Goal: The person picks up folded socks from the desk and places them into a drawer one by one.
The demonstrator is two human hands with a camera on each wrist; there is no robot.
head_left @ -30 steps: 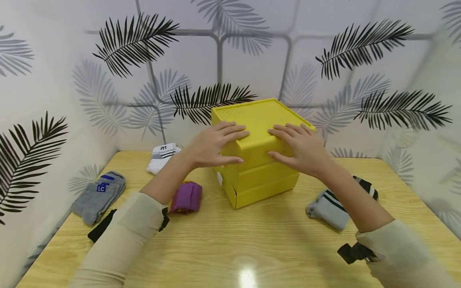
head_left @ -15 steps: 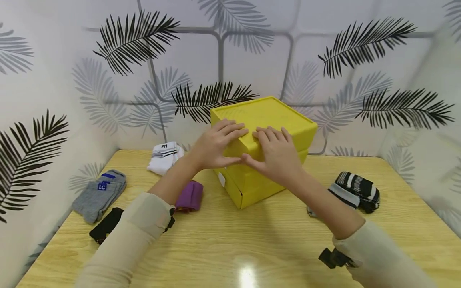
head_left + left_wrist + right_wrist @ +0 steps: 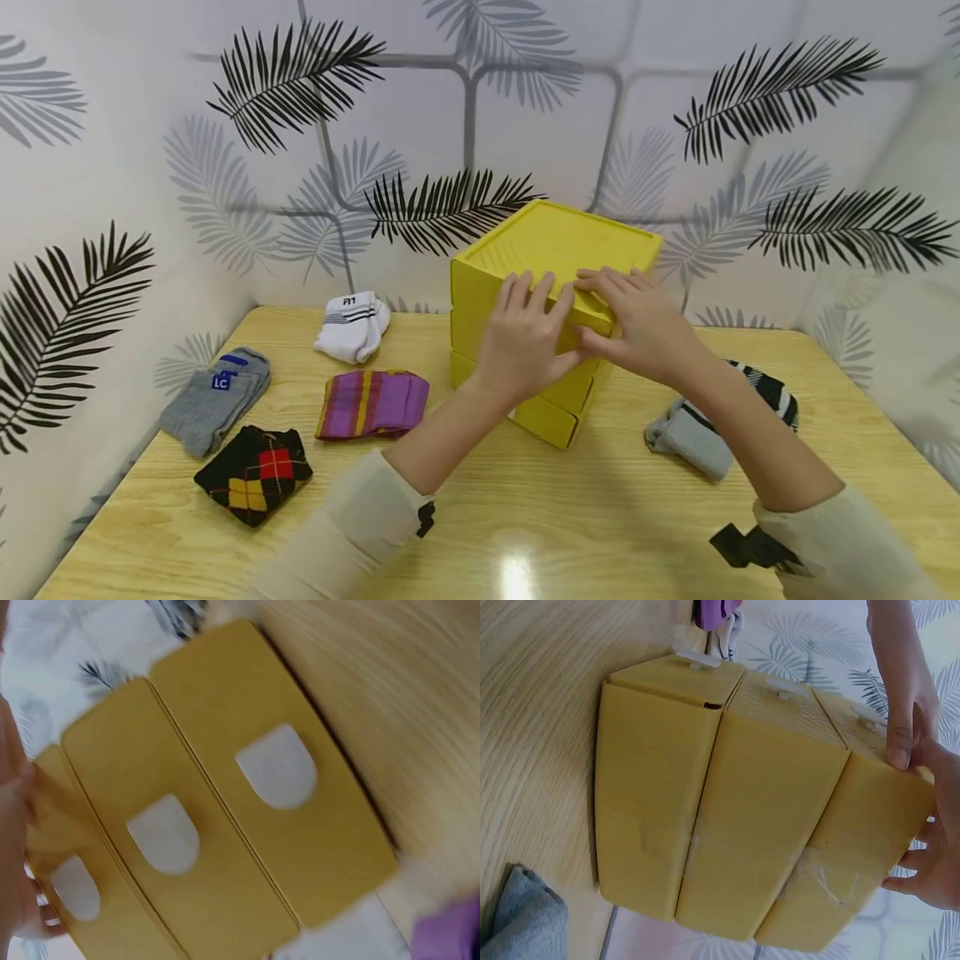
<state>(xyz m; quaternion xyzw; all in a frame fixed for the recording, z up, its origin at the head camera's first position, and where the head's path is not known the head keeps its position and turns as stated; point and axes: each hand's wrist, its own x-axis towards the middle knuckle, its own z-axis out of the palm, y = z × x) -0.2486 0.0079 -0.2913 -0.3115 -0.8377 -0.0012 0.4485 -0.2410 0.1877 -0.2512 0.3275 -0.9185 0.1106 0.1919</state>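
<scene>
- Head view: a smooth, flat-sided yellow box (image 3: 562, 237) stands on the wood-grain table (image 3: 600, 521), just past 12 o'clock; a folded argyle sock (image 3: 255, 473) in soft knit lies at 10 o'clock.
- Three stacked drawers (image 3: 315, 847) bear white, round-ended tabs (image 3: 163, 834); clear tape (image 3: 829, 881) glints on one side.
- Unclenched fingers of the left hand (image 3: 521, 337) and right hand (image 3: 641, 325) rest over the box's top edge.
- Half a second on, the box has turned, the left hand shifting toward 3 o'clock.

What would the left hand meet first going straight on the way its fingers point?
The yellow box: the left hand lies at its near top edge, apparently touching it, though exact contact is hard to judge.
</scene>
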